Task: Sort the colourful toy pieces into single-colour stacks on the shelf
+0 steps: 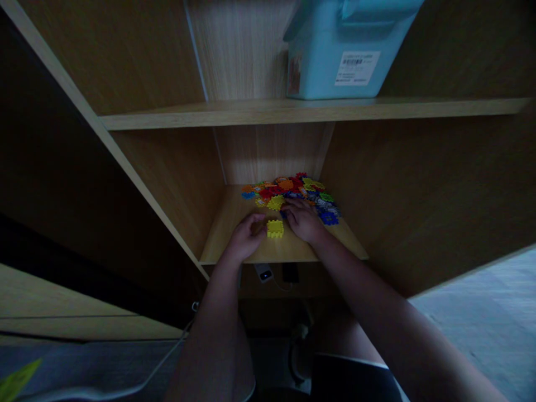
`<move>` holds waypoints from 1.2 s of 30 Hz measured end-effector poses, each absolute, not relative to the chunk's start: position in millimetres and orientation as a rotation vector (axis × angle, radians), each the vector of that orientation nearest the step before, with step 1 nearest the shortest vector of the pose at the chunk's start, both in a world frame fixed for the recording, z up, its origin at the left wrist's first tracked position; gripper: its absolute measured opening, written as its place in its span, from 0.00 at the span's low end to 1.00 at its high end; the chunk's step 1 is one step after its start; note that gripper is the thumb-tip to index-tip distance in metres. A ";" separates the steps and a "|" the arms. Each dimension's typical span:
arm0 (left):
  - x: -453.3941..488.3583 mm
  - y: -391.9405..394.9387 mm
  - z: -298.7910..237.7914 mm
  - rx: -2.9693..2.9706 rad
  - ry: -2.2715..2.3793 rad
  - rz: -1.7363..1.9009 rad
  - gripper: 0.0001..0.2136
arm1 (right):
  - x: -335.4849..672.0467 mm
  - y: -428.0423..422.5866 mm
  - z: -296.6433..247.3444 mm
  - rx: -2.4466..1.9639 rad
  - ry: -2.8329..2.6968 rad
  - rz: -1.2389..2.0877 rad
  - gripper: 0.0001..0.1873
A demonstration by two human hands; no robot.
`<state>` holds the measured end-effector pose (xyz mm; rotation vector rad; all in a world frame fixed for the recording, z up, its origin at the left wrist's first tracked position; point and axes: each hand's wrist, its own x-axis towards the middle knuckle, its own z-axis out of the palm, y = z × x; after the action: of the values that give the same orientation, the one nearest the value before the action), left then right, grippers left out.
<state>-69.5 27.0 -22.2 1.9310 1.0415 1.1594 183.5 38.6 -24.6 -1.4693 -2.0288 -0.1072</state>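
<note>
A small yellow toothed block [275, 228], built up like a little box, sits on the wooden shelf between my hands. My left hand [248, 237] is just left of it, fingers curved and apart, thumb tip close to the block's side; whether they touch I cannot tell. My right hand [304, 220] reaches to the near edge of a pile of gear-edged plastic pieces [288, 187] in red, orange, yellow, blue and green. Its fingers stretch over the pieces, with no held piece visible. A yellow piece [275, 202] lies just left of those fingers.
A light-blue lidded bin [335, 61] with a label stands on the upper shelf [234, 113]. Side panels enclose the compartment on both sides. Below the shelf are a white device [263, 272] with a lit screen and a dark box-like object [290, 272]. A white cable [161, 365] runs at lower left.
</note>
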 end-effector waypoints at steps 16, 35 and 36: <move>-70.2 27.0 -23.2 1.935 1.073 1.175 0.13 | 176.9 36.7 -18.6 -1.582 -2.094 -0.191 0.27; -45.4 26.8 -13.3 1.303 0.917 1.561 0.17 | 166.3 -5.2 -1.4 -1.053 -2.303 -0.289 0.27; -45.6 27.2 -14.2 1.303 0.921 1.567 0.16 | 166.1 -5.7 -1.3 -1.048 -2.296 -0.288 0.25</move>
<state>-45.6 27.2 -14.2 1.3025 0.9214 1.5671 166.1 -5.7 -1.3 -1.0476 -2.2960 -0.2881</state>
